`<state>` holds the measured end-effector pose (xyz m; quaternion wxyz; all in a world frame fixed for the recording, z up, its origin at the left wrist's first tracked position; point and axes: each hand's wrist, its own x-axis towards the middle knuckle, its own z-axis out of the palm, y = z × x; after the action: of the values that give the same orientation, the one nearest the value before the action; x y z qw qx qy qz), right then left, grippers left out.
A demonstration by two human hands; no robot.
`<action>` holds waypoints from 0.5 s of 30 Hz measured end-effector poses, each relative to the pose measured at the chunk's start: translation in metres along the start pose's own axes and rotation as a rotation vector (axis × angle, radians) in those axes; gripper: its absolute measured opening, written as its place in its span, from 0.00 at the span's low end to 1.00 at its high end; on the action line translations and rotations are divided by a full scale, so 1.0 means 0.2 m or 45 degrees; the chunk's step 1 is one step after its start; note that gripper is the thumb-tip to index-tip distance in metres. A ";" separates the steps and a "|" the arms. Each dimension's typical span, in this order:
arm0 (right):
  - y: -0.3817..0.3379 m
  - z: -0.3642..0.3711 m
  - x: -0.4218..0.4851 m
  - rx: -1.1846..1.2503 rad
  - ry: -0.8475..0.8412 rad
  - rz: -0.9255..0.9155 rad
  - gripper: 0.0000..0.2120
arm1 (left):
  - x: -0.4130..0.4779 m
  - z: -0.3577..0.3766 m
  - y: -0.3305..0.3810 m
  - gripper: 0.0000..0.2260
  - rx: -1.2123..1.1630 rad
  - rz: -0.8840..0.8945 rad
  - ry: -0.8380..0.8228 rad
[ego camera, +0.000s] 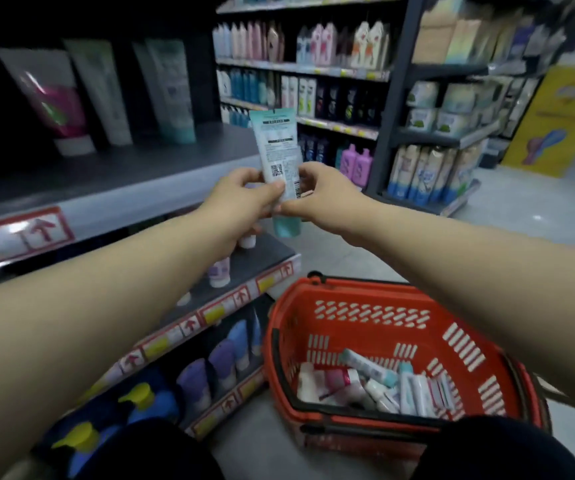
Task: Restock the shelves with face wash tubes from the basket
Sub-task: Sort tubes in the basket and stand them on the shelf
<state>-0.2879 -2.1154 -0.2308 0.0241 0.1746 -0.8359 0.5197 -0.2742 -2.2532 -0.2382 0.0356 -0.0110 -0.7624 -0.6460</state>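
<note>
Head view, looking forward and down; roughly midway through the job, by the look of it. Already standing on the upper shelf (pixel 147 174): a short row of tubes (pixel 106 95), cap down, toward the left and back; bare dark board to the right of them, so room left to fill. Waiting in the red basket (pixel 348 296) on the floor (pixel 487 209) at lower right: a loose heap of tubes (pixel 383 379), white, pink and teal, lying crosswise on the bottom; a good deal left to shelve, judging by that pile.

In hand now: one face wash tube (pixel 275 150), held up in the air just past the front edge of the upper shelf, well above the basket, not yet set down. Left hand (pixel 244 199) curled round the lower body of the tube, thumb across its front; right hand (pixel 324 195) pinching its right edge with the fingertips at the same height; both gripping, neither resting on the shelf.

Tube itself: white body, flat teal crimp at the top, teal cap pointing down below the fingers; back label turned toward the camera, with fine print, a square code and a barcode near the grip; slightly tilted, crimp leaning left. Glossy, so probably a little slippery; likely needing a turn to face front before being stood on its cap beside the others.
</note>
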 end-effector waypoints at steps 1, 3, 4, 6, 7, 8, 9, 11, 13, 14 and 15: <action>-0.07 0.02 0.04 -0.011 0.034 -0.030 0.20 | 0.00 -0.06 0.06 0.05 -0.003 0.037 0.027; -0.20 0.06 0.13 -0.032 0.115 -0.094 0.14 | 0.03 -0.17 0.16 0.07 -0.034 0.111 0.099; -0.25 0.07 0.17 -0.023 0.151 -0.123 0.14 | 0.04 -0.22 0.21 0.10 -0.037 0.141 0.137; -0.32 0.11 0.28 -0.008 0.211 -0.154 0.16 | 0.08 -0.32 0.27 0.12 0.031 0.203 0.168; -0.34 0.13 0.35 -0.024 0.236 -0.160 0.17 | 0.11 -0.36 0.29 0.12 0.087 0.236 0.157; -0.35 0.16 0.41 -0.041 0.251 -0.164 0.17 | 0.14 -0.40 0.30 0.13 0.135 0.263 0.130; -0.35 0.19 0.48 -0.047 0.258 -0.170 0.18 | 0.16 -0.42 0.30 0.16 0.173 0.276 0.092; -0.33 0.25 0.61 -0.067 0.256 -0.157 0.20 | 0.23 -0.47 0.29 0.21 0.252 0.251 0.009; -0.30 0.31 0.74 -0.156 0.248 -0.115 0.22 | 0.32 -0.53 0.25 0.24 0.314 0.214 -0.035; -0.28 0.35 0.80 -0.205 0.235 -0.090 0.22 | 0.37 -0.55 0.23 0.25 0.346 0.199 -0.037; -0.26 0.38 0.86 -0.234 0.220 -0.068 0.21 | 0.41 -0.58 0.20 0.26 0.383 0.174 -0.028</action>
<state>-0.4217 -2.2482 -0.1828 0.1256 0.1483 -0.8699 0.4533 -0.3488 -2.3632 -0.1746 0.0722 -0.0643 -0.8484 -0.5204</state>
